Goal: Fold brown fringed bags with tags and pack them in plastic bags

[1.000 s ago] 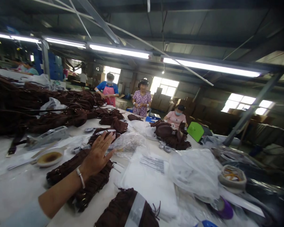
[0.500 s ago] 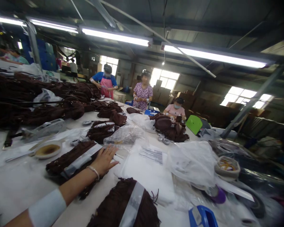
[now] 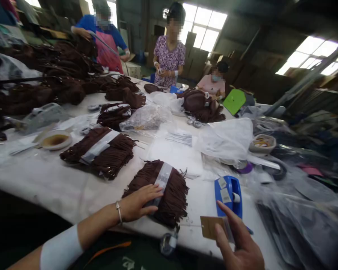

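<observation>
My left hand (image 3: 142, 200), fingers stretched out, lies on a dark brown fringed bag (image 3: 174, 204) near the table's front edge. A pale translucent band (image 3: 163, 175) wraps across this bag. At the lower right, my right hand (image 3: 240, 242) pinches a brown cardboard tag (image 3: 210, 227) between thumb and fingers. A bit of clear plastic shows behind the tag. Just beyond that hand stands a blue tape dispenser (image 3: 228, 191). A second fringed brown bag (image 3: 101, 152), also banded, rests farther left.
White sheets (image 3: 171, 150) and a white plastic bag (image 3: 228, 138) lie mid-table. A round dish (image 3: 56, 140) sits left, a small bowl (image 3: 263, 144) right. Brown bags (image 3: 59, 71) are heaped at the far left. Several people work across the table (image 3: 59, 172).
My left hand has moved from the farther fringed bag to the nearer one. My right hand has come into view with the brown tag. The view has tilted downward.
</observation>
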Action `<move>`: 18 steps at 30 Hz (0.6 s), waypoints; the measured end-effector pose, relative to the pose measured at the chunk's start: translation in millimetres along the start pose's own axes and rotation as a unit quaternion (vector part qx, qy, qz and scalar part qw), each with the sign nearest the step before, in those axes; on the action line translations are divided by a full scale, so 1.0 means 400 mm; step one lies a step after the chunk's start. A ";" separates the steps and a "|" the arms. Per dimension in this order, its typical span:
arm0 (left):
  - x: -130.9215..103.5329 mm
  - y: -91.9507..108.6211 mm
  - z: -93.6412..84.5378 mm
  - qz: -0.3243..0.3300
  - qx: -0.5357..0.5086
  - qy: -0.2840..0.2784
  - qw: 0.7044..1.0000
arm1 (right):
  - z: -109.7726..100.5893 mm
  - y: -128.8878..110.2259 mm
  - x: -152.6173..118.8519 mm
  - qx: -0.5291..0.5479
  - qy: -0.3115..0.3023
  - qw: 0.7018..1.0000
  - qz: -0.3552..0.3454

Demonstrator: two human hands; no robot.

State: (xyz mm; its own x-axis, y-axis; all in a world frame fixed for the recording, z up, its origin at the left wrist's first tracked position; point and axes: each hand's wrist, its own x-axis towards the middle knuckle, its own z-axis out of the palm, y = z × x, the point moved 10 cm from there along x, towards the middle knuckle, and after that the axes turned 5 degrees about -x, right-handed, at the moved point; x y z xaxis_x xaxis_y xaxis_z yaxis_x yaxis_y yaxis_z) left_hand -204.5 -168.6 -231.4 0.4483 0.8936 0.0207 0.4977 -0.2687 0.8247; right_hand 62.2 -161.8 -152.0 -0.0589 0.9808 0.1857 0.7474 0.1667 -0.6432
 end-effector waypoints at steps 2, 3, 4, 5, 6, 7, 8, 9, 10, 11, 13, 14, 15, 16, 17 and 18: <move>-0.017 0.001 -0.006 0.004 0.009 -0.024 1.000 | 0.020 -0.017 -0.008 0.045 -0.050 0.998 -0.017; -0.028 0.003 -0.020 0.004 0.018 -0.022 1.000 | 0.040 -0.026 -0.019 0.080 -0.090 0.992 -0.025; -0.042 0.002 -0.039 0.001 0.033 -0.011 0.999 | 0.062 -0.033 -0.033 0.116 -0.130 0.984 -0.033; -0.059 -0.002 -0.060 -0.005 0.052 0.009 0.999 | 0.080 -0.037 -0.045 0.151 -0.159 0.975 -0.039; -0.079 -0.013 -0.081 -0.015 0.072 0.037 0.997 | 0.096 -0.033 -0.052 0.179 -0.173 0.968 -0.041; -0.101 -0.032 -0.099 -0.033 0.090 0.068 0.993 | 0.109 -0.019 -0.050 0.195 -0.172 0.965 -0.035; -0.125 -0.060 -0.113 -0.060 0.098 0.102 0.988 | 0.123 0.004 -0.038 0.200 -0.157 0.967 -0.018; -0.152 -0.096 -0.121 -0.097 0.088 0.136 0.982 | 0.138 0.032 -0.019 0.195 -0.132 0.972 0.004; -0.181 -0.139 -0.125 -0.143 0.056 0.175 0.972 | 0.158 0.058 0.006 0.186 -0.112 0.976 0.023; -0.214 -0.184 -0.122 -0.190 0.003 0.218 0.957 | 0.183 0.076 0.036 0.176 -0.096 0.979 0.033; -0.277 -0.255 -0.093 -0.258 -0.148 0.297 0.907 | 0.243 0.087 0.108 0.162 -0.078 0.983 0.023; -0.304 -0.276 -0.072 -0.273 -0.230 0.332 0.873 | 0.273 0.083 0.146 0.153 -0.070 0.986 0.010; -0.326 -0.285 -0.048 -0.277 -0.307 0.362 0.835 | 0.302 0.076 0.183 0.137 -0.065 0.988 -0.004; -0.343 -0.285 -0.022 -0.278 -0.376 0.382 0.797 | 0.332 0.066 0.215 0.118 -0.063 0.991 -0.018; -0.354 -0.279 0.008 -0.281 -0.438 0.390 0.760 | 0.361 0.053 0.243 0.098 -0.063 0.993 -0.032; -0.358 -0.267 0.038 -0.285 -0.491 0.387 0.727 | 0.389 0.040 0.265 0.081 -0.069 0.993 -0.044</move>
State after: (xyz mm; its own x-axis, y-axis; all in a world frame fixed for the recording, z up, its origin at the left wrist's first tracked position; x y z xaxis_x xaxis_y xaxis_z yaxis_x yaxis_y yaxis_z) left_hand -310.7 -273.3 -331.1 -0.3634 0.7960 -0.4841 -0.5020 0.2705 0.8215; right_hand -35.3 -39.3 -258.2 -0.2187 0.9642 0.1496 0.6198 0.2557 -0.7419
